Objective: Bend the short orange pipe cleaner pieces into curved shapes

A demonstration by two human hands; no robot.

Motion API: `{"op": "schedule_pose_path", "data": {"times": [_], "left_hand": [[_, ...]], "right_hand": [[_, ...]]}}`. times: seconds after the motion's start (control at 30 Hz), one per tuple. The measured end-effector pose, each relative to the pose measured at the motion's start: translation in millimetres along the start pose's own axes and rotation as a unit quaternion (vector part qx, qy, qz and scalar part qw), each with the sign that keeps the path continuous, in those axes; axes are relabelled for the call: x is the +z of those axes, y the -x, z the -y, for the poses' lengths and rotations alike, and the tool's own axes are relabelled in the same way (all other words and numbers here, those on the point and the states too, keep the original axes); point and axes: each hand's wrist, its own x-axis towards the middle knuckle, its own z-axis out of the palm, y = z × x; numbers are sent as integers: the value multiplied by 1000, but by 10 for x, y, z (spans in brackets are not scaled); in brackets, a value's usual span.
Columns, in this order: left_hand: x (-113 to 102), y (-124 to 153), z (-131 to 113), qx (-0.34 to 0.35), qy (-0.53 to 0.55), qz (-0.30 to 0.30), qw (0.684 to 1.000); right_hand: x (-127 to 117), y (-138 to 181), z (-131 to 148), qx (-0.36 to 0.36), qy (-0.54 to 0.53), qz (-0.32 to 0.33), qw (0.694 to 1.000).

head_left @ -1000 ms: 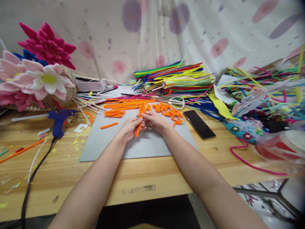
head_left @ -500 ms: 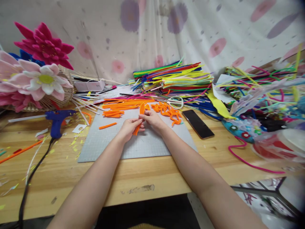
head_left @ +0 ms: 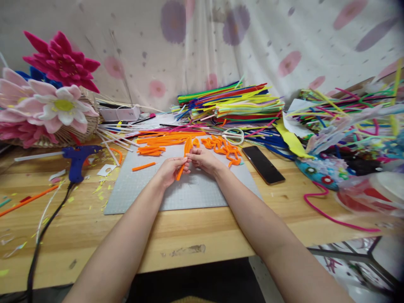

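Observation:
Above the grey cutting mat (head_left: 132, 193), my left hand (head_left: 173, 169) pinches an orange pipe-cleaner petal (head_left: 188, 145), its pointed top up and its stem ends sticking out below the fingers. My right hand (head_left: 202, 159) closes its fingertips on the same petal from the right, touching the left fingers. Just behind lie bent orange pipe-cleaner pieces (head_left: 221, 145). On the mat's left are short cut orange pipe cleaners (head_left: 150, 150) and one single orange piece (head_left: 144, 166). Longer orange pipe cleaners (head_left: 167, 139) run along the mat's far edge.
A blue glue gun (head_left: 77, 162) with its black cord lies left, near yellow scraps. Right of the mat are a black phone (head_left: 263, 164) and white-handled scissors (head_left: 234, 135). Bundled coloured pipe cleaners (head_left: 233, 103) fill the back; fuzzy flowers (head_left: 63, 103) stand back left.
The right hand's fingers have shifted slightly down along the petal, and more of its upper part shows. The left hand keeps its hold. The view has shifted slightly.

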Motion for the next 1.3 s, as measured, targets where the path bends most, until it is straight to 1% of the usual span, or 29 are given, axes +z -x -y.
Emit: {"op": "schedule_pose_path", "data": {"times": [0.1,0.2,0.3,0.4,0.43,0.47,0.5,0.57,0.6,0.63,0.67,0.7,0.73,0.87,0.93,1.07,1.17,1.23,1.3], "left_hand": [[-50,-10,-18,-29,6,27,999],[-78,-20,-29,-41,4,33,999],[-70,-27,-13,-8,-29,27,999],[-54,-41,21,57,-114,18,992],[-53,-48,33,94,-163,3,982],[-55,-56,43,143,-221,-22,965],[-60,-64,51,198,-283,-53,937],[-79,-77,59,292,-392,-105,866],[-91,-81,59,317,-431,-116,837],[-105,-83,56,325,-456,-116,820],[-121,-83,48,321,-469,-108,816],[-137,-82,37,313,-469,-97,820],[-153,-80,22,302,-456,-83,833],[-223,-66,-60,258,-332,-17,907],[-257,-65,-92,248,-279,-4,927],[-290,-96,-90,255,-217,-4,942],[-253,-137,-40,268,-168,-19,948],[-196,-159,7,282,-127,-29,950],[-119,-171,60,289,-87,-43,952]], "right_hand": [[25,11,6,-2,3,14,1000],[50,15,5,-14,8,-4,1000],[52,2,-7,-21,22,-27,999],[29,-19,-21,-28,29,-55,998],[21,-24,-23,-33,29,-69,997],[14,-27,-23,-40,31,-84,995],[10,-28,-20,-47,34,-100,993],[7,-25,-10,-58,51,-122,990],[5,-23,-5,-59,62,-124,989],[1,-20,0,-58,72,-121,988],[-6,-18,3,-55,80,-112,989],[-17,-16,5,-49,82,-100,990],[-32,-14,5,-41,80,-84,992],[-81,6,8,12,34,-10,999],[-73,23,19,33,2,18,999],[22,34,44,39,-86,26,995],[120,7,40,21,-148,17,989],[187,-20,31,-5,-185,-2,983],[256,-43,26,-34,-209,-43,976]]}}
